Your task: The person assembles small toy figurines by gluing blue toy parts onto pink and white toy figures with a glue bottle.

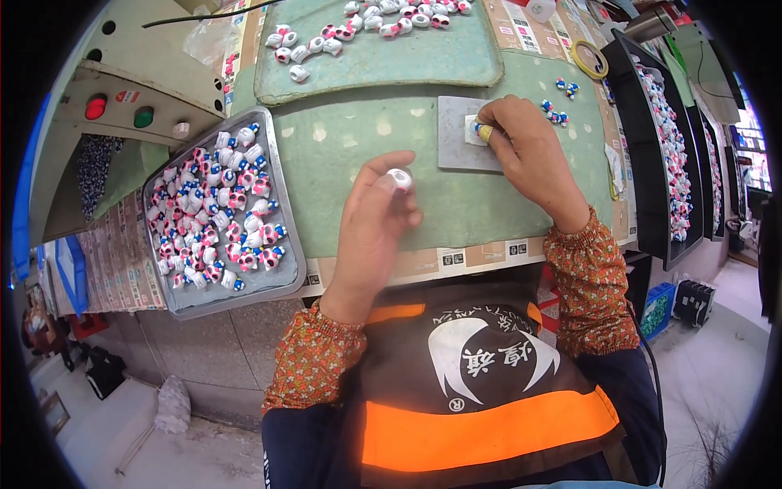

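Pinched between the thumb and forefinger of my left hand (pixel 379 208) is a small white toy figure piece (pixel 399 179) with a dark opening facing up. My right hand (pixel 525 147) is over a grey square plate (pixel 456 155) and grips a tiny blue-and-white toy part (pixel 477 128). A yellow band wraps one of its fingertips. That part is at a white pad (pixel 470 134) on the plate, and whether it touches the pad I cannot tell. Several blue-and-white toy parts (pixel 556 114) lie on the green mat (pixel 350 134), just right of my right hand.
At left, a metal tray (pixel 289 244) holds many finished-looking pink, white and blue figures. White-and-pink pieces (pixel 395 27) lie on a green board (pixel 375 69) at the back. A tape roll (pixel 588 59) and a black bin (pixel 692 196) of figures are at right. A machine with buttons (pixel 143 117) stands at left.
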